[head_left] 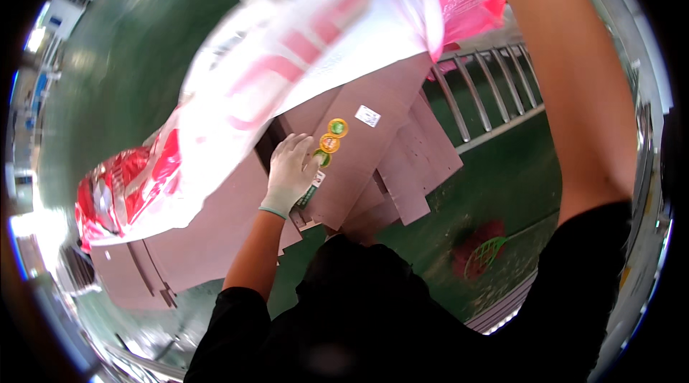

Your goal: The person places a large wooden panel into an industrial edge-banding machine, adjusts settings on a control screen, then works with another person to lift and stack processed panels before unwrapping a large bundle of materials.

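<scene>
My left hand (291,171), in a white glove with a green cuff, lies on a stack of brown panels (366,153). Its fingers are stretched out, beside a row of round yellow and green stickers (329,143). A white label (367,116) is stuck farther up the same panel. Over the far part of the panels spreads a large white plastic sheet (237,89) with pink and red print, raised toward the upper right. My right forearm (567,74) reaches up there; its hand is cut off by the upper edge, so its grip is hidden.
A metal roller conveyor (488,89) runs beside the panels at right. On the green floor (495,182) below stands or lies a reddish object with a green net-like part (484,257). More brown panels (179,247) extend left, with dark gaps between them.
</scene>
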The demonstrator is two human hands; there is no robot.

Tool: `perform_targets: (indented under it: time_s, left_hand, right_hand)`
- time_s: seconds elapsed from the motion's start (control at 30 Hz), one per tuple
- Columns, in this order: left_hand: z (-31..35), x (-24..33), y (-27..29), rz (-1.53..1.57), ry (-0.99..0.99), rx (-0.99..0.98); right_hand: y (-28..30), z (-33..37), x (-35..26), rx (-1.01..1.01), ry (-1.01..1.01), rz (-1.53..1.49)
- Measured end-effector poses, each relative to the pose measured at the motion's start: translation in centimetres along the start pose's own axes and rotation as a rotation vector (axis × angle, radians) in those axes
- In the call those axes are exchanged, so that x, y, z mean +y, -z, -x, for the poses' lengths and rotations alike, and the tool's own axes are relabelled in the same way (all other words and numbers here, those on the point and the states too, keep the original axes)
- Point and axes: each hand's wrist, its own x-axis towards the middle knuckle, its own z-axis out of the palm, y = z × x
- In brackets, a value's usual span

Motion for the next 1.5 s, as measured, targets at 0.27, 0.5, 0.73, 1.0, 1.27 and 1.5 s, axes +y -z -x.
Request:
perform_targets:
  time_s: [0.27,0.5,0.73,1.0,1.27,1.5]
  left_hand:
    - [7.7,-14.5,0.2,-0.129,0.132,-0.087]
    - [6.2,-13.5,-4.1,-0.172,0.080,0.043]
    - [4.8,-14.3,-2.4,-0.258,0.127,-0.018]
    - [4.3,-13.1,-2.0,-0.278,0.149,-0.158]
    - [4.1,-10.7,-2.0,-0.186,0.246,-0.297]
    - [3.3,-8.7,-0.4,-0.251,0.139,-0.124]
  right_hand:
    - [-10.4,14.1,15.6,-0.343,-0.160,0.276]
    - [-19.3,33.1,9.5,-0.107,-1.225,-0.213]
    - [-22.8,41.2,16.7,-0.325,-1.219,0.183]
    - [-20.7,44.8,32.0,-0.188,-1.264,0.097]
    - [-25.1,33.0,37.7,-0.137,-1.098,0.367]
    - [-38.8,9.0,33.2,0.122,-1.031,-0.426]
